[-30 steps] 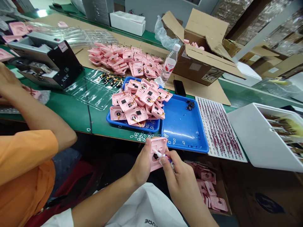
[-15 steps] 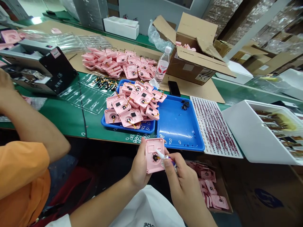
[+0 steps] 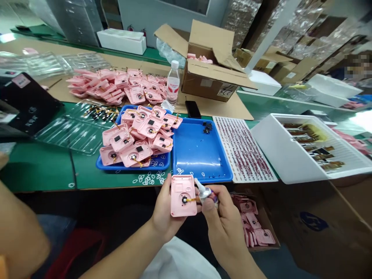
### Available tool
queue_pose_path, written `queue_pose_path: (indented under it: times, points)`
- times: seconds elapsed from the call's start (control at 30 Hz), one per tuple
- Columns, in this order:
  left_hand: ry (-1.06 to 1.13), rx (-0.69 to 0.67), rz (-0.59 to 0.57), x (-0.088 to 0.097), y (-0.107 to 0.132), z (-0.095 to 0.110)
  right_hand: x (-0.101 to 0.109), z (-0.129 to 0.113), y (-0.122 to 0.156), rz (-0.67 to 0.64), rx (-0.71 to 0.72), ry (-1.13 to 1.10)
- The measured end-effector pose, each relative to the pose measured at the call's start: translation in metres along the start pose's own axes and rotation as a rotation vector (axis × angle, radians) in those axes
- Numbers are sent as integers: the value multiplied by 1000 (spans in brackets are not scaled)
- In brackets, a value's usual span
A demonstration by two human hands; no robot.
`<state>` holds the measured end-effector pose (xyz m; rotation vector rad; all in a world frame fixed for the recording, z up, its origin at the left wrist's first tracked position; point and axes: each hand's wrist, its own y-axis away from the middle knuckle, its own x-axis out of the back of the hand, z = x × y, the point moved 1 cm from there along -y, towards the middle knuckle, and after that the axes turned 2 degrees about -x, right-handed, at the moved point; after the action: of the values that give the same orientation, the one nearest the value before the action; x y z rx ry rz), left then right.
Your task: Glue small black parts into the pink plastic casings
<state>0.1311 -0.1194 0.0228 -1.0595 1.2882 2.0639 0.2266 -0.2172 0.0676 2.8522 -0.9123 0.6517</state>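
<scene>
Left hand [image 3: 166, 211] raised, grip curled around one pink plastic plate [image 3: 182, 207] with a yellow ribbon cable, just off the near edge of the green tabletop [image 3: 37, 166]. Right hand [image 3: 224, 221] alongside, grip pinched closed on one small squeeze tube [image 3: 207, 195], nozzle tilted up beside the plate. Farther on, two blue trays: left tray [image 3: 133, 167] heaped with uncountable pink plates, right tray [image 3: 200, 155] holding several small black pieces [image 3: 207, 127].

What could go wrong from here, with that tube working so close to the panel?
The silver tube in the right hand sits right beside the pink panel in the left hand, so a slip might smear its ribbon cable. The panels heaped in the blue tray lie loose; a knock could spill them.
</scene>
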Motion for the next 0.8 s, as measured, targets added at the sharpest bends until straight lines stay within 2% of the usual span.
queue_pose_path:
  times: [0.07,0.13,0.27,0.37,0.43,0.5,0.6,0.7,0.8]
  points:
    - [-10,26,38,-1,-7,-1,10,5,-20,59,-59,-37]
    - [-12,24,87,-3,-13,0,24,14,-55,114,-76,58]
    - [-23,-25,131,-10,-17,7,45,42,-156,182,-93,344]
    - [-47,-64,162,-14,-18,13,43,62,-225,176,-102,486]
    - [-57,-86,170,-16,-18,17,36,71,-256,116,-102,572]
    - [-60,-104,164,-16,-19,22,27,78,-274,43,-100,641]
    - [-64,-141,149,-14,-20,29,16,85,-285,-12,-103,714]
    - [-70,-169,122,-12,-20,34,12,88,-286,9,-116,749]
    - [-59,-185,81,-11,-18,36,14,81,-276,48,-120,736]
